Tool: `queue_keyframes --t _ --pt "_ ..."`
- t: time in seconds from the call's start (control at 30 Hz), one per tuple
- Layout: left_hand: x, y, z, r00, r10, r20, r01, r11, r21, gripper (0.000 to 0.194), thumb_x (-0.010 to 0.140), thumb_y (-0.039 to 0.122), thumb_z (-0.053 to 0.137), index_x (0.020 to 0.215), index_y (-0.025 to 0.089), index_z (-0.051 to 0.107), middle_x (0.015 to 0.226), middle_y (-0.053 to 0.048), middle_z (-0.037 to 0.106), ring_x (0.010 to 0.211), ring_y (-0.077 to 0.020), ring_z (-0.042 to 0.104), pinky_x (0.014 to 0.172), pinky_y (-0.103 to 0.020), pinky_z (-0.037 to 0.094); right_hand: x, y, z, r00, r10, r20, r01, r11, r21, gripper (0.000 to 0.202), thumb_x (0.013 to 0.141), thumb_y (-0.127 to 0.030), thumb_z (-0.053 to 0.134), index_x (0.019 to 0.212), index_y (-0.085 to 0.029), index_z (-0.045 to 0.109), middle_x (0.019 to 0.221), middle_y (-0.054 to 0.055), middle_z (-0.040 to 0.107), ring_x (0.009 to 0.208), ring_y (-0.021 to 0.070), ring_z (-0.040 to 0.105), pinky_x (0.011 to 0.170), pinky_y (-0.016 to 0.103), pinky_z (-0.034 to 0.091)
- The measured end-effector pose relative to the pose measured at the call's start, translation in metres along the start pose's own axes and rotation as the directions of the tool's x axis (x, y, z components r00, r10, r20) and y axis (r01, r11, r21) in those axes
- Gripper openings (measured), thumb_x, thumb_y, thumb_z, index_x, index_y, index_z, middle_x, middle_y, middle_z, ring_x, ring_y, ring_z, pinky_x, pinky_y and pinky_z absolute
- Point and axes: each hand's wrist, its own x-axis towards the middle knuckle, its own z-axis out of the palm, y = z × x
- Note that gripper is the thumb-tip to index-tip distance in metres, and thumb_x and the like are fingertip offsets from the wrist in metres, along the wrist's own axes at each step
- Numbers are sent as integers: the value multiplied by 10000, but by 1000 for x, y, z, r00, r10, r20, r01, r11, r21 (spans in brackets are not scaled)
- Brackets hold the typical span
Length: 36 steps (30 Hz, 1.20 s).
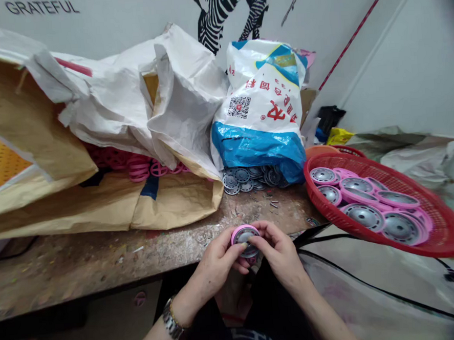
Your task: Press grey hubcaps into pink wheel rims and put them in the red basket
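Observation:
Between both hands, just off the table's front edge, is a pink toy wheel (245, 232) with a silver-grey hubcap disc set in it. My left hand (220, 255) grips its left side, thumb on the disc's face. From the right, my right hand (275, 246) holds it too, its thumb pressed on the disc; some fingers are hidden behind the wheel. Loose grey hubcap discs (243, 178) spill from the blue and white sack (258, 142). Pink wheel rings (138, 167) lie in the open paper sack (175, 206) on the left.
On the right, a red mesh basket (442, 239) holds several pink wheels with grey discs (402, 227). Small metal bits (274, 204) lie on the worn table (82, 266). Black straps (331, 237) hang by the basket. One pink ring (140, 298) lies on the floor.

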Motion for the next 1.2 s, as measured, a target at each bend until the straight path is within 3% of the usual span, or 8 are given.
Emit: queue_keyframes --t 0.1,0.23,0.43,0.67,0.9,1.07,1.2 --pt "-2 -2 1 1000 3 -9 -3 999 41 353 905 373 568 1181 156 599 875 -30 641 683 -140 665 624 -272 597 -2 1 -3 998 15 57 -14 1000 -19 249 852 -397 686 996 -195 686 875 18 717 804 177 639 746 278 487" --pt "-4 -6 1 998 63 -8 -60 973 224 305 935 393 525 1114 166 622 928 -45 630 711 -172 679 623 -297 599 -4 3 -5 995 56 89 -55 998 -7 202 822 -370 696 922 -194 687 837 1 686 789 170 615 737 271 474" --pt "-2 -14 6 996 86 -33 -74 962 264 278 947 382 473 1046 168 620 882 -35 624 671 -176 676 585 -289 590 -9 7 -1 999 30 -20 -31 998 -55 174 817 -362 674 790 -190 659 695 -21 622 670 143 553 632 244 431" --pt "1 -10 2 996 75 44 -86 944 320 288 915 301 550 1190 219 584 927 -11 634 665 -142 661 588 -254 586 -4 12 2 996 74 -54 -72 997 39 217 783 -394 702 801 -181 664 705 -12 644 665 146 564 635 249 441" --pt "0 -14 5 995 80 -56 -70 985 155 491 893 270 550 1375 210 470 778 16 613 557 -122 604 484 -224 548 -7 -3 1 995 58 82 -65 995 77 187 806 -288 689 971 -201 665 842 -10 684 779 157 600 725 257 456" --pt "-2 -9 5 989 141 -52 -122 956 267 502 918 312 537 1404 200 489 673 32 591 498 -120 573 451 -209 514 -13 -3 4 999 -12 -37 13 1000 23 119 831 -231 641 946 -208 657 846 -14 665 782 153 587 735 256 449" --pt "0 -11 4 990 137 -36 -117 932 344 554 936 322 507 1469 187 442 685 12 620 516 -146 594 492 -252 543 -11 -3 0 1000 5 9 -5 1000 -3 108 840 -270 644 921 -199 645 801 -17 641 738 150 568 687 252 438"
